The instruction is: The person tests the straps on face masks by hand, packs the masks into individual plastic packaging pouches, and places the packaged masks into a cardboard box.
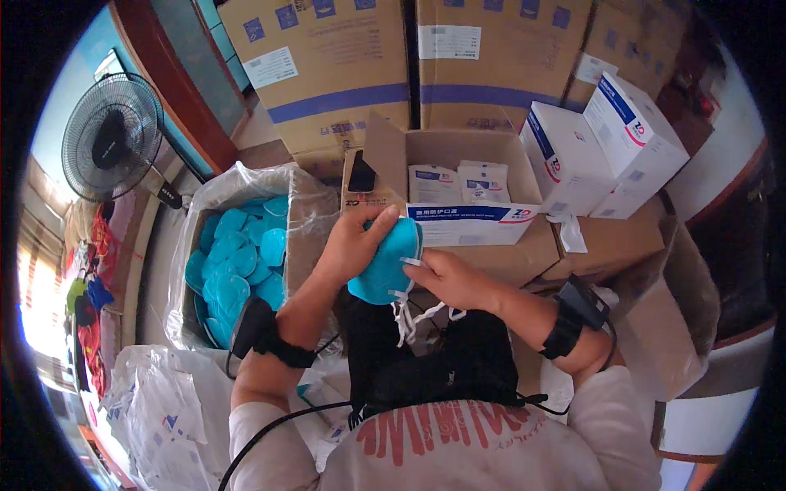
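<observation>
A turquoise cup-shaped face mask [388, 260] is held up above my lap. My left hand [357, 244] grips it from the left, with the thumb lying along its upper edge. My right hand [444, 276] is closed at the mask's right edge, beside a small white tab. White straps [404, 321] dangle below the mask, and some loop under my right hand. The fingers behind the mask are hidden. Beyond my hands stands an open white-and-blue carton [471, 233] with several flat white packets [483, 182] inside.
A plastic-lined box [315, 219] of turquoise masks stands left, with a standing fan [113, 137] behind it. White cartons [643, 131] are stacked at right. Large brown boxes [327, 74] line the back. Clear plastic bags [160, 409] lie lower left. A dark phone [362, 173] rests near the open carton.
</observation>
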Available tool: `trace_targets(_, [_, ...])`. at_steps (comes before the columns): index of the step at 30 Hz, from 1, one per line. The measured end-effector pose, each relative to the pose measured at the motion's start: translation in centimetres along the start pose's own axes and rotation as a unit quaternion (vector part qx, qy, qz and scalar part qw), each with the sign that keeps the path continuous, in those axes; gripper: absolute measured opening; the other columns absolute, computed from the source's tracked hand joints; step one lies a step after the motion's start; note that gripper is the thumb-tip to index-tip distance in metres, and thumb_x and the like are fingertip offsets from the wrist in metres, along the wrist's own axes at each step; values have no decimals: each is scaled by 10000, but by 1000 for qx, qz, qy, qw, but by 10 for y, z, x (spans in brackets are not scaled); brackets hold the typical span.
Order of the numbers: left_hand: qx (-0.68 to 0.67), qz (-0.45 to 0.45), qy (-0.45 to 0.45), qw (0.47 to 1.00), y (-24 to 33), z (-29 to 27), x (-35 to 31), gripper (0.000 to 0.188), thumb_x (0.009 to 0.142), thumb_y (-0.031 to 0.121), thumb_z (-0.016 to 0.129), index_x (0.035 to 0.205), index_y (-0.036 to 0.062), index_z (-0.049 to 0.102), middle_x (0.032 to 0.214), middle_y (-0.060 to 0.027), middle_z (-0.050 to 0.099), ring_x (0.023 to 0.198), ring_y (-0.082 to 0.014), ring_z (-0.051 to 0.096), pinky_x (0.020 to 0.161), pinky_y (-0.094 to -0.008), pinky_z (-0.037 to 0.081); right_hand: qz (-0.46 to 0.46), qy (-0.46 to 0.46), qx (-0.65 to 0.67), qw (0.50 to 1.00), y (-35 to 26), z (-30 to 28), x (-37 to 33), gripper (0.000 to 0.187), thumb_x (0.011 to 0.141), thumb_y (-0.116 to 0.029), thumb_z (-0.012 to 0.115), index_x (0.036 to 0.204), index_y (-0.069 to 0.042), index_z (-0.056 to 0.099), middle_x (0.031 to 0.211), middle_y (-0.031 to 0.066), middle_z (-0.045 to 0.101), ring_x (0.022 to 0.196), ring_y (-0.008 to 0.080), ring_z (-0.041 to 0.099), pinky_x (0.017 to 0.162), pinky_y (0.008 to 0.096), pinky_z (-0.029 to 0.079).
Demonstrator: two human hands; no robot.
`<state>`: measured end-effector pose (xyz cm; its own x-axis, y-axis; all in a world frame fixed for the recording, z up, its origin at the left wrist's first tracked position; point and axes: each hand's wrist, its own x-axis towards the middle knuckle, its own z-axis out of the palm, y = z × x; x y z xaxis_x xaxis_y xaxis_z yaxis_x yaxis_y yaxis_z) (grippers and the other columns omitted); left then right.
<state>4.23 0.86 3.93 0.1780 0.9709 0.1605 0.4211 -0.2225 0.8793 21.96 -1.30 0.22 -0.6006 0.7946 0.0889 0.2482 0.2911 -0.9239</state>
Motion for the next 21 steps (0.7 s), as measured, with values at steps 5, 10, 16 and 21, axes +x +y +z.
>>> trace_targets(5, [161,-15,78,984,-6,1,4,356,823,358,476,846,27,603,713,-193,585,697,-303,584,626,-367,446,37,-64,-137,988,-23,-13,-16,155,858,-142,448,889,-1,505,855,110,548,787,219,524,731,310,415])
trace_targets(10, [251,45,112,961,-6,17,13,358,811,382,477,713,61,601,643,-186,572,629,-351,567,559,-423,447,-347,63,-301,886,-55,-12,-4,76,793,-107,522,816,-35,521,824,130,547,829,294,510,744,382,398])
trace_targets(16, [295,36,139,945,-9,20,27,391,830,402,429,666,81,583,645,-160,571,631,-358,550,543,-431,433,-87,134,1,987,-68,14,14,240,856,-201,451,726,1,462,622,171,485,612,326,498,540,369,376])
trace_targets(21, [306,85,207,925,-20,15,37,401,838,375,410,609,84,566,614,-135,568,581,-335,553,514,-423,427,-76,152,22,985,-74,29,4,259,886,-213,407,767,9,469,590,71,432,553,142,406,524,290,359])
